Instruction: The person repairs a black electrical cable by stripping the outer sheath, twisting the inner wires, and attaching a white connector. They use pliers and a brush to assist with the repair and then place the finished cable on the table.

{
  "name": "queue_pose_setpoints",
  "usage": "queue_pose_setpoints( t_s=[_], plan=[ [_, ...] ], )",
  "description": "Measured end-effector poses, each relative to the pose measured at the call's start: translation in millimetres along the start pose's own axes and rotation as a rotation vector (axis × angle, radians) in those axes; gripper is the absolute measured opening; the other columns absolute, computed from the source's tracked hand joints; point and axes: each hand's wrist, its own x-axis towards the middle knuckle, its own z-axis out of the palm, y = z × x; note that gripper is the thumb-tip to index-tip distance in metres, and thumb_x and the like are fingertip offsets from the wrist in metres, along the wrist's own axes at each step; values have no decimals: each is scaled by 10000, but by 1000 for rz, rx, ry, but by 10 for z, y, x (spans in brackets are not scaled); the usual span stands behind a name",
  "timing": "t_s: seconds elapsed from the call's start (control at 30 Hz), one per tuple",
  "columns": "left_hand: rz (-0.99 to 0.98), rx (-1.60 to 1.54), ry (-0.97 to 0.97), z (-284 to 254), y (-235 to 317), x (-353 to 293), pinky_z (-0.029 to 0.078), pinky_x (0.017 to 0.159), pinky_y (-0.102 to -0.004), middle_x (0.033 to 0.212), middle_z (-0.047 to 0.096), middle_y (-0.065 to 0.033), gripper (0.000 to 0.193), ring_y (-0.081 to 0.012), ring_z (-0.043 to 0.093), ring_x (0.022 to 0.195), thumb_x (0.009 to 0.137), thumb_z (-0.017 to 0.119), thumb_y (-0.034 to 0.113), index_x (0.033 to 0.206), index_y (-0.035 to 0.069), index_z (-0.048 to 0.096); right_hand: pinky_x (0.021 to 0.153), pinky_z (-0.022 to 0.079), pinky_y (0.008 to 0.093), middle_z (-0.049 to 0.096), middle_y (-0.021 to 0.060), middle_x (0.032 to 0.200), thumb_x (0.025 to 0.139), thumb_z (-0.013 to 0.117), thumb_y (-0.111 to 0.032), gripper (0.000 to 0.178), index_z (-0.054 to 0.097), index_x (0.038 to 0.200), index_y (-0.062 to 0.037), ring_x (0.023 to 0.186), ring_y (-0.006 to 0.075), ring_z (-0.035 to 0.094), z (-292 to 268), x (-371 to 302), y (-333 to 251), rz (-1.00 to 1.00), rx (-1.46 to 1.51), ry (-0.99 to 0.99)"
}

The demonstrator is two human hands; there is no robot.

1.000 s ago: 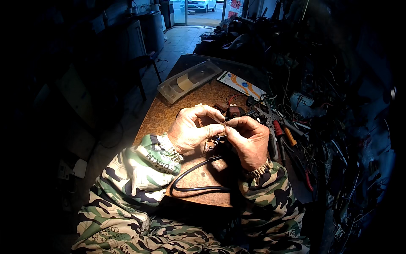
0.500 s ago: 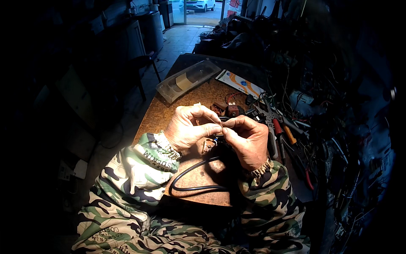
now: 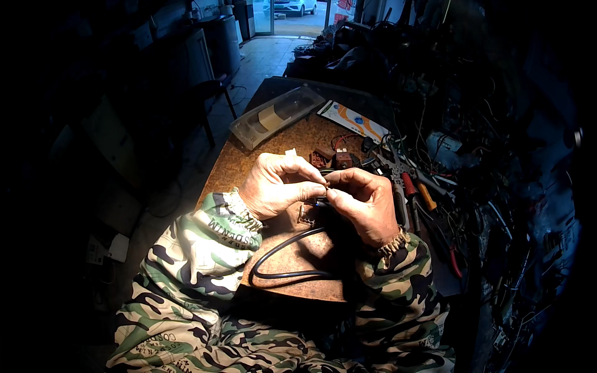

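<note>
Both my hands meet over the middle of the wooden bench, fingertips almost touching. My left hand pinches with thumb and forefinger at a tiny brownish piece, too small to name. From the other side, my right hand closes thumb and forefinger on the same spot. Beneath the hands lies a small brown part with metal contacts. A thick black cable loops on the bench nearer to me. Just beyond my fingers sit reddish-brown blocks with thin red wires.
A clear plastic tray holding a cardboard piece lies on the bench's far left, beside a white and orange box. Pliers and screwdrivers, one orange-handled, crowd the right side among tangled wires. A dark stool stands left of the bench.
My right hand has shifted slightly to the right and turned a little. Both hands still pinch at the same place, and the bench items lie as before.
</note>
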Motion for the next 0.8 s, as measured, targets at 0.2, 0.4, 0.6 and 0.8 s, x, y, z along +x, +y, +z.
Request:
queue_pose_setpoints(
  t_s=[0.2, 0.4, 0.6, 0.8],
  plan=[
    [-40, 101, -48, -51, 93, -51, 577, 812, -271, 908, 749, -92, 106, -136, 708, 865, 852, 744, -29, 956, -9, 746, 683, 512, 221, 718, 62, 877, 870, 701, -57, 154, 723, 990, 37, 773, 82, 648, -8, 32, 81, -40, -66, -41],
    [-85, 85, -69, -154, 134, -137, 578, 814, -274, 931, 749, -99, 110, -131, 704, 881, 891, 717, 7, 997, -16, 736, 631, 481, 192, 698, 41, 819, 888, 678, -50, 105, 703, 936, 39, 730, 46, 610, 107, 13, 83, -1, -68, -17],
    [-116, 90, -33, -130, 163, -166, 569, 805, -264, 918, 740, -79, 102, -121, 694, 867, 920, 686, 22, 1008, -19, 718, 646, 487, 199, 691, 32, 816, 898, 665, -53, 98, 690, 932, 36, 723, 50, 603, 209, 9, 110, -54, -23, 28],
    [-108, 103, -43, -36, 143, -5, 571, 808, -270, 925, 741, -88, 122, -130, 699, 882, 909, 706, 33, 1017, -22, 717, 657, 494, 204, 695, 34, 827, 902, 662, -45, 92, 687, 927, 40, 721, 56, 605, 55, 22, 64, -33, 46, 59]
  ],
)
